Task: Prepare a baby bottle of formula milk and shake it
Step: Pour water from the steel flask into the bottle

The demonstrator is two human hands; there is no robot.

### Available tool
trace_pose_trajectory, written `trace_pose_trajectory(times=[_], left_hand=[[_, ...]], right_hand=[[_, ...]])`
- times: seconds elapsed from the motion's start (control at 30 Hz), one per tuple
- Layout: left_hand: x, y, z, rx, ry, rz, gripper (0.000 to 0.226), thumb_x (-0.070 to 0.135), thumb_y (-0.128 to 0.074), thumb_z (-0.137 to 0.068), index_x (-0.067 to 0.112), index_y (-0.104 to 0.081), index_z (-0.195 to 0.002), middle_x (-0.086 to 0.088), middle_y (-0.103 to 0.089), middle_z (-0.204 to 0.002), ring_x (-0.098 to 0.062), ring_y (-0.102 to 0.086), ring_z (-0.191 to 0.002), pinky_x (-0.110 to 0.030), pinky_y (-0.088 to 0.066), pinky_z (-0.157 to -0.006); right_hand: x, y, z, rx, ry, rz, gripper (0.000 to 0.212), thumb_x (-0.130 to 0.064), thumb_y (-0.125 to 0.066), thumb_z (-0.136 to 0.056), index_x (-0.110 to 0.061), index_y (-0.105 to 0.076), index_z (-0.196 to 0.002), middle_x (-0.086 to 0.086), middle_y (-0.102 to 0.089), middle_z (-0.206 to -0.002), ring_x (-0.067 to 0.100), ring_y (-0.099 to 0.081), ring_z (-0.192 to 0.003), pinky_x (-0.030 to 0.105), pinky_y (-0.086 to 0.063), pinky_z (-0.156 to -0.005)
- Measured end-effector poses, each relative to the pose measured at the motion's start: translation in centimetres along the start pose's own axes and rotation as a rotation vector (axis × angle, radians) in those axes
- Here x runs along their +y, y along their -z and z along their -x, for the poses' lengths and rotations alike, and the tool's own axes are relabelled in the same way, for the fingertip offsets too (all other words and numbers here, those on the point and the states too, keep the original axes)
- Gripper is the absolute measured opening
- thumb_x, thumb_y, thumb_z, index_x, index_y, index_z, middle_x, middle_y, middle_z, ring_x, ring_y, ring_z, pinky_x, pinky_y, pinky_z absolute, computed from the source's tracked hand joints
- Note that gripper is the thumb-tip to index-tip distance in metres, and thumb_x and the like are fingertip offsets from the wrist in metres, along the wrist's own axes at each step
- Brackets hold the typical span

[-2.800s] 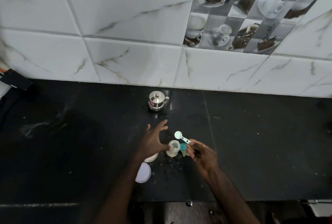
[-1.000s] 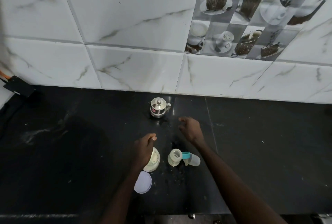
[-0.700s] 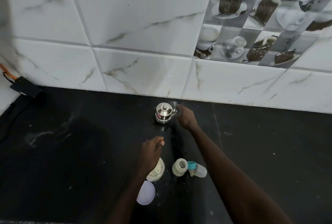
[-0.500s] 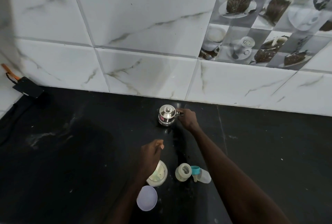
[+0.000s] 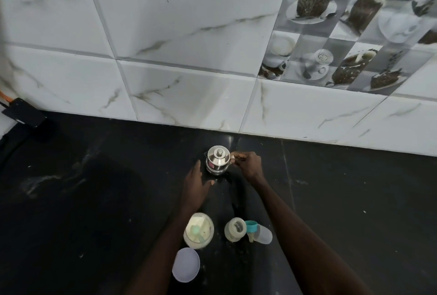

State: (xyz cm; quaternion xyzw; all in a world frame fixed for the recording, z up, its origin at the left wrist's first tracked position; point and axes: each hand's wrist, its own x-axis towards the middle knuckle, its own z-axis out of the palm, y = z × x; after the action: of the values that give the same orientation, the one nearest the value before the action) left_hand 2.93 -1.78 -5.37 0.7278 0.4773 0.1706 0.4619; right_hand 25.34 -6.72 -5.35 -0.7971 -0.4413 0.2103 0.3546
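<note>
Right hand (image 5: pixel 248 164) closed on handle of steel kettle (image 5: pixel 218 161); left hand (image 5: pixel 197 182) open, fingers beside kettle body. Step in hand, apparently: fetching water. Open bottle (image 5: pixel 234 229) upright nearer on counter (image 5: pixel 94 200), beside formula tub (image 5: pixel 198 229). Next: lift, pour steadily into bottle mouth.

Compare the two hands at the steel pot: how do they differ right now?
The right hand is closed on the handle of the steel pot; the left hand is open, fingers spread, holding nothing. The right hand sits to the pot's right at handle height; the left hand is at the pot's lower left, fingertips beside its base, contact unclear. Both are bare and reach past the open formula tub.
</note>
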Motion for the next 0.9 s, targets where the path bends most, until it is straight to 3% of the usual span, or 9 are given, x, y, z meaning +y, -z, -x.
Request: trace_pose_trajectory(times=[0.17,0.33,0.47,0.6,0.73,0.9], left_hand=[[0.2,-0.3,-1.3,-0.036,-0.001,0.013,0.1,0.007,-0.083,-0.081,0.006,-0.022,-0.16,-0.018,-0.041,-0.158,-0.032,-0.053,-0.137,-0.046,-0.045,-0.114],[1.7,0.5,0.1,-0.074,-0.011,0.15,0.1,-0.001,-0.083,-0.079,0.01,-0.024,-0.16,-0.018,-0.05,-0.152,-0.032,-0.053,-0.137,-0.036,-0.047,-0.109],[3.1,0.8,1.4,-0.139,-0.059,0.178,0.101,0.021,-0.093,-0.072,0.018,-0.038,-0.156,-0.007,-0.06,-0.143,-0.017,-0.06,-0.128,-0.032,-0.049,-0.108],[5.7,0.5,2.5,-0.161,-0.095,0.162,0.079,0.033,-0.09,-0.074,0.019,-0.055,-0.143,-0.001,-0.069,-0.13,-0.007,-0.067,-0.111,-0.025,-0.053,-0.099],[7.6,0.1,2.7,-0.181,-0.152,0.095,0.074,0.037,-0.09,-0.071,0.02,-0.062,-0.137,0.001,-0.068,-0.122,-0.011,-0.069,-0.105,-0.038,-0.058,-0.097],[9.0,-0.1,2.1,-0.219,-0.156,0.029,0.072,0.039,-0.091,-0.069,0.018,-0.067,-0.133,0.0,-0.071,-0.119,-0.013,-0.069,-0.104,-0.039,-0.057,-0.097]], right_hand=[[1.0,0.6,1.7,-0.028,-0.083,-0.117,0.019,-0.006,-0.078,-0.084,-0.021,-0.084,-0.093,-0.002,-0.08,-0.08,0.001,-0.064,-0.08,0.036,-0.061,-0.082],[0.8,3.2,4.5,-0.088,-0.031,-0.17,0.019,-0.01,-0.08,-0.087,-0.028,-0.084,-0.09,0.003,-0.08,-0.085,0.006,-0.072,-0.081,0.033,-0.061,-0.081],[0.5,5.7,6.4,-0.154,-0.024,-0.25,0.018,-0.005,-0.079,-0.086,-0.014,-0.083,-0.101,0.003,-0.081,-0.096,0.005,-0.073,-0.089,0.024,-0.062,-0.08],[-0.2,8.1,7.6,-0.236,-0.014,-0.298,0.023,-0.002,-0.077,-0.087,-0.016,-0.081,-0.104,0.005,-0.08,-0.102,0.016,-0.075,-0.1,0.032,-0.062,-0.087],[-0.3,9.9,7.5,-0.273,0.007,-0.291,0.024,-0.006,-0.077,-0.087,-0.01,-0.08,-0.111,0.006,-0.08,-0.106,0.024,-0.075,-0.104,0.043,-0.061,-0.092],[-1.2,12.2,7.1,-0.319,0.062,-0.222,0.025,-0.005,-0.078,-0.087,-0.006,-0.079,-0.112,0.006,-0.079,-0.107,0.023,-0.074,-0.107,0.04,-0.061,-0.093]])
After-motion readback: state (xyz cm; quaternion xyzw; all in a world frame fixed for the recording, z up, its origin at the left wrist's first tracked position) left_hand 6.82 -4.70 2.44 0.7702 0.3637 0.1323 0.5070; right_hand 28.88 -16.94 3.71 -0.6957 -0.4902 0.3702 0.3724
